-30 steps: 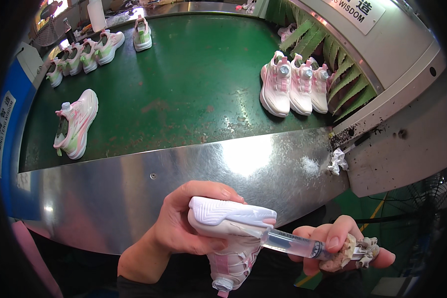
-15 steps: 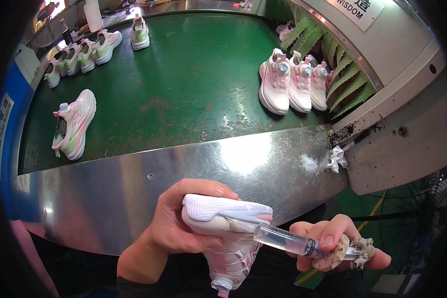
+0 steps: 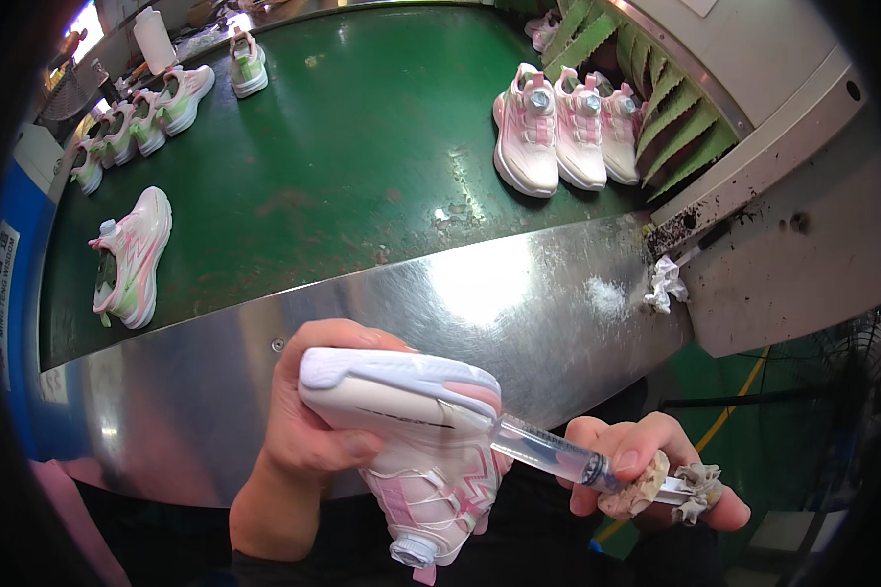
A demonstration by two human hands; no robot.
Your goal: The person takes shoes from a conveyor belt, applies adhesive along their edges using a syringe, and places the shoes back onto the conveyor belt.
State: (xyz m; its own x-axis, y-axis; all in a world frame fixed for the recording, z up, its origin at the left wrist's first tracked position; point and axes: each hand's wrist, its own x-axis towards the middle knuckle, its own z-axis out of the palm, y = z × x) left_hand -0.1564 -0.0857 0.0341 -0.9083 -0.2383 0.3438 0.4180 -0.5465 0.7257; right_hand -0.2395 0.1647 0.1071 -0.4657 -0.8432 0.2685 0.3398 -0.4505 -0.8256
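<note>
The left hand [image 3: 299, 421] is clamped on a pink-and-white shoe [image 3: 411, 421], its fingers over the far edge of the sole and its thumb on the near side. The shoe is held over the near edge of the metal strip [image 3: 362, 313], turned so that the sole faces away and its dial [image 3: 414, 550] hangs toward the person. This grip probably keeps the shoe steady while leaving the right end of its sole edge exposed.

The right hand [image 3: 656, 435] is closed round a clear syringe [image 3: 543, 447], its front end at that exposed edge; whether the tip touches cannot be told. A beige wad [image 3: 634, 489] wraps the rear of the barrel and a grey wad [image 3: 697, 489] the plunger end, with the thumb seemingly against it. The wads look like padding for pressing fingers.

On the green tabletop [image 3: 352, 147], three shoes [image 3: 579, 137] stand side by side at right beside green curtain strips [image 3: 690, 152], toes near, perhaps to save room. One shoe [image 3: 135, 256] stands alone at near left; others [image 3: 149, 135] line up at far left.
</note>
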